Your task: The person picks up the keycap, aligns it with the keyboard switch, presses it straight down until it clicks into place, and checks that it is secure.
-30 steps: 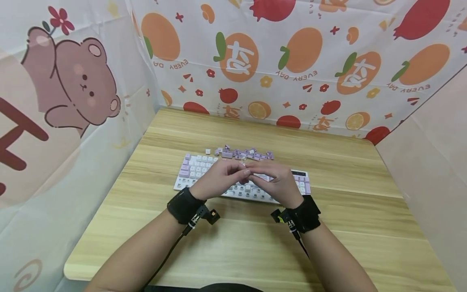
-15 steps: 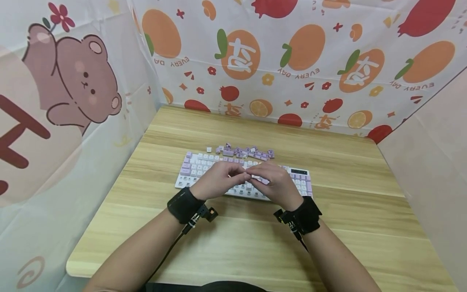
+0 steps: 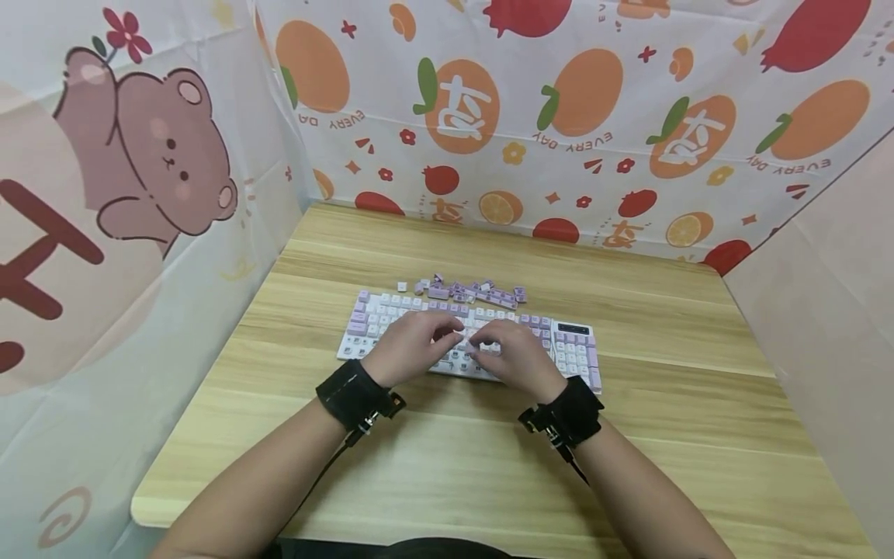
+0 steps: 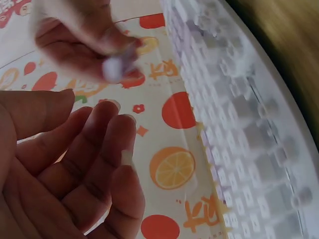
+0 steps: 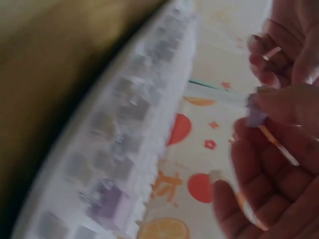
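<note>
Head: rectangular white-and-lavender plastic keyboard point(image 3: 576, 362) on the pale wood-grain counter point(image 3: 454, 458), exposed switches point(image 3: 348, 351) along its near side. Loose purple and white keycaps point(image 3: 438, 293) lie just past the far edge. Left hand point(image 3: 412, 347) and right hand point(image 3: 517, 355) over the keyboard, slightly apart. Left wrist: left fingers loosely bent, parted from thumb. Right wrist, blurred: right fingers and thumb pinch a small pale-purple plastic keycap point(image 5: 256, 111).
</note>
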Tool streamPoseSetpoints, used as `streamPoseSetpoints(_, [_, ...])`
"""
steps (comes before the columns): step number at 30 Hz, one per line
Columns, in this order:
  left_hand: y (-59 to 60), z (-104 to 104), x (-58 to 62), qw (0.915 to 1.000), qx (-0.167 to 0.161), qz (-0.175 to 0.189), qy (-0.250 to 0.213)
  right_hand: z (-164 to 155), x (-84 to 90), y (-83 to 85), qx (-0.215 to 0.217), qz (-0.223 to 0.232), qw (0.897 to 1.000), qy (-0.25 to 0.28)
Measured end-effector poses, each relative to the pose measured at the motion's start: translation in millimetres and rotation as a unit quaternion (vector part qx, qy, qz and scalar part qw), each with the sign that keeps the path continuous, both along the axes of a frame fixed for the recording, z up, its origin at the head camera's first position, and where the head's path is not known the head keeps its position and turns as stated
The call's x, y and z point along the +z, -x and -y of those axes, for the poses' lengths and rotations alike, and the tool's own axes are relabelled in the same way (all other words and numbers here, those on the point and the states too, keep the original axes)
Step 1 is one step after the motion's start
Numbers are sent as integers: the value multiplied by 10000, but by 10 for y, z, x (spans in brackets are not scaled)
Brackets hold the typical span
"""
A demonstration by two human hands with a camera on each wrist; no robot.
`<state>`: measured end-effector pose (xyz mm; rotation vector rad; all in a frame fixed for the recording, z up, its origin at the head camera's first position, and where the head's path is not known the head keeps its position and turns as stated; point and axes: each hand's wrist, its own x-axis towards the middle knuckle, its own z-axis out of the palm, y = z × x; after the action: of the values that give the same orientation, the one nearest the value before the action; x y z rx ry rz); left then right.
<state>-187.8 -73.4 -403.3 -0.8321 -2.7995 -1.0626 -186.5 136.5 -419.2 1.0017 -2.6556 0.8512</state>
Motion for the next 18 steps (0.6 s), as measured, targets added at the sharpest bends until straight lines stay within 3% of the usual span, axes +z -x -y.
streamPoseSetpoints(3, [18,8,-42,9997,63,-97,211,56,-83,29,-98,441,9979,-470])
streamPoseSetpoints(7, [28,-6,-130,9983,50,57,572,136,-169,39,-70,703,9937,-865])
streamPoseSetpoints(13, [7,-56,-272,9944,-38,276,1017,181,-236,29,-207,756,9901,-1160])
streamPoseSetpoints(18, [-2,-80,-330,9929,-71,384,1121,193,-245,34,-249,666,9900,-1216])
